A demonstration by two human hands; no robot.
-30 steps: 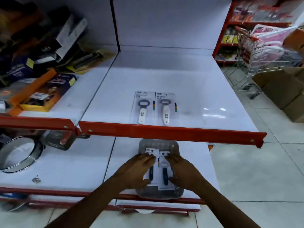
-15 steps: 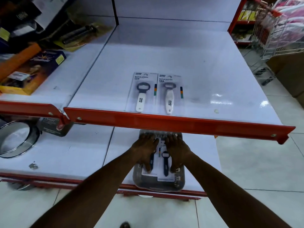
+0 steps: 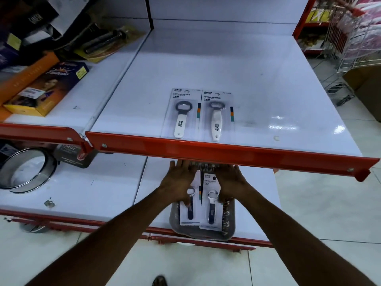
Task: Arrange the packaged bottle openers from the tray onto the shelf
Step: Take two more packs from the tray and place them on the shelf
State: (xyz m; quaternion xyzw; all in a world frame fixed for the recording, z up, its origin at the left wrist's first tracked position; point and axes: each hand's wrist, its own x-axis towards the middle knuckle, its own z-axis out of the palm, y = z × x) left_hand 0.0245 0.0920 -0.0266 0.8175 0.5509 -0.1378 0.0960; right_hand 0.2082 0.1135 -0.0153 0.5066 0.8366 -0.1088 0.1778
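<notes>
**Readable text on packaging**

"RIMEI" and "BOTTLE OPENER" are printed on the left white-handled opener's clear card pack (image 3: 184, 112) and on the right white-handled opener's pack (image 3: 216, 116); "RIMEI" is repeated on both handles. "BOTTLE OPENER" is faintly read on the dark-handled opener's pack (image 3: 211, 201) in the tray. "utter" is seen on a dark grey box (image 3: 71, 159). Other print is too blurred.

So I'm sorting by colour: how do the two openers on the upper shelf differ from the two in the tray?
The shelf pair has white handles; the tray pair has dark blue ones. The shelf pair lies untouched on the upper shelf; the tray pair sits lower, under the left hand and right hand. All are carded bottle openers.
</notes>
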